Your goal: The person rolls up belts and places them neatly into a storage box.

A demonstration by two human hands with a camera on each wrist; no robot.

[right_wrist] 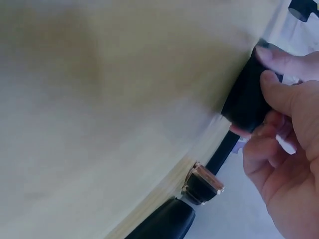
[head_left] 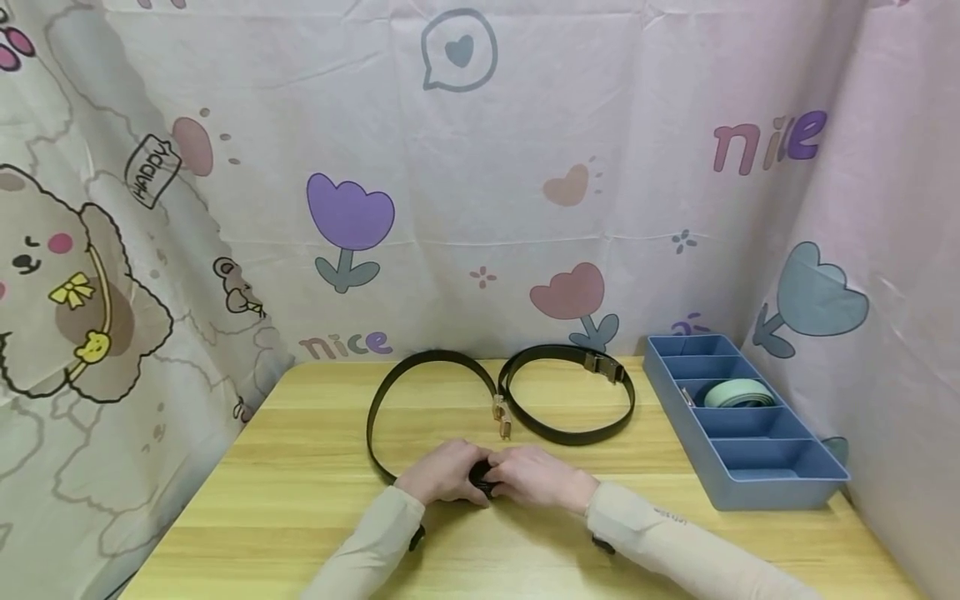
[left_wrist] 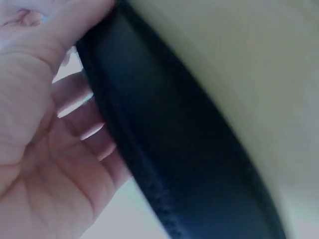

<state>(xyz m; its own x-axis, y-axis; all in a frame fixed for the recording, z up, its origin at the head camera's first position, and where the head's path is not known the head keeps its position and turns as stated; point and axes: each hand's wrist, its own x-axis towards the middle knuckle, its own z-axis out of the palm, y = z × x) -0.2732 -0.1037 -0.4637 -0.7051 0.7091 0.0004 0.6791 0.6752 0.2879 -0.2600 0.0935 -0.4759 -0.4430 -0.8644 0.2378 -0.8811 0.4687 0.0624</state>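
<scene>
- Head view: the surface [head_left: 292,475] runs left of your left hand [head_left: 447,473] to a slanting edge; rightward from your right hand [head_left: 536,477], it reaches the blue tray [head_left: 787,477].
- Beyond your hands, the black belt [head_left: 437,356] loops near a second belt [head_left: 572,437]; both hands meet, gripping its near part.
- Left wrist view: your thumb overlaps it, fingers behind.
- Right wrist view: your thumb presses it, fingers curled.
</scene>
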